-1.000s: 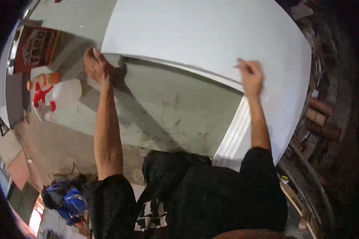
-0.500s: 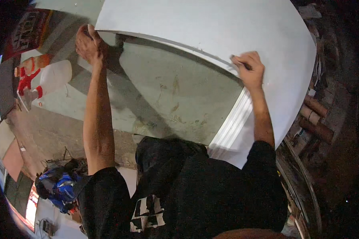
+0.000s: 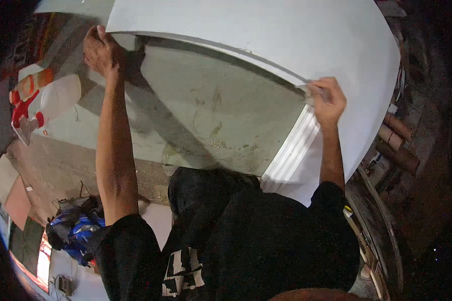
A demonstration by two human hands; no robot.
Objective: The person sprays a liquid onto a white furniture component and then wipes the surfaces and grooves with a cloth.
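A large white sheet (image 3: 246,22) spreads across the top of the view, its near edge bowed and raised above a pale green tabletop (image 3: 226,105). At the sheet's left corner, my left hand (image 3: 103,52) is closed with the thumb up against the edge. Further right, my right hand (image 3: 329,100) pinches the sheet's near edge between thumb and fingers. Whether something small is also in those fingers is hidden. Just below my right hand runs a ridged white strip (image 3: 291,145), beside more white surface.
A clear spray bottle (image 3: 60,95) with a red trigger lies at the left, beside an orange-labelled item (image 3: 37,80). A blue and black bundle (image 3: 78,231) sits at the lower left. Brown cardboard tubes (image 3: 398,138) lie past the right edge.
My right hand has shifted right and slightly nearer, from over the sheet to its edge. My left hand and the sheet's left corner have moved a little left in view.
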